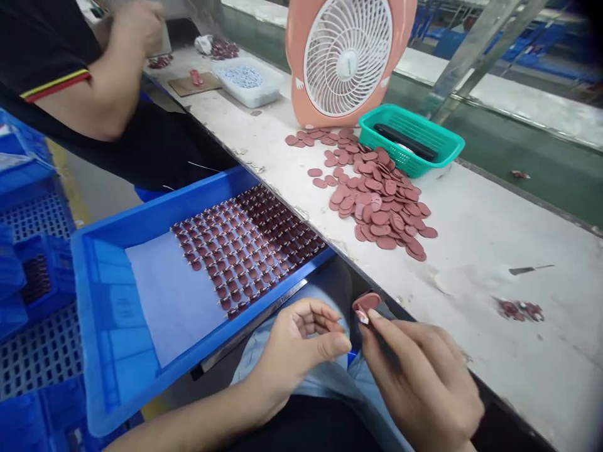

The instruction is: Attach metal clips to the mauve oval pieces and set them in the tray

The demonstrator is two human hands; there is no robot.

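Observation:
My right hand (pixel 419 370) pinches a flat reddish-brown oval piece (pixel 366 302) between thumb and fingertips, just off the table's near edge. A small whitish bit shows on the piece by my thumb. My left hand (pixel 301 348) is loosely curled above my lap, thumb apart from the fingers, with nothing visible in it. To its left, a blue tray (pixel 106 326) holds rows of small reddish-brown pieces (pixel 249 248) with light tips, partly on a pale sheet (pixel 174 295). A loose pile of similar flat ovals (pixel 381 207) lies on the table beyond my hands.
An orange fan (pixel 348 63) stands behind the pile beside a green basket (pixel 409 141) containing a dark object. A thin tool (pixel 530 270) lies on the right. A co-worker's arm (pixel 108 81) is at far left, near a white tub (pixel 249 81). Blue crates (pixel 28 157) are stacked left.

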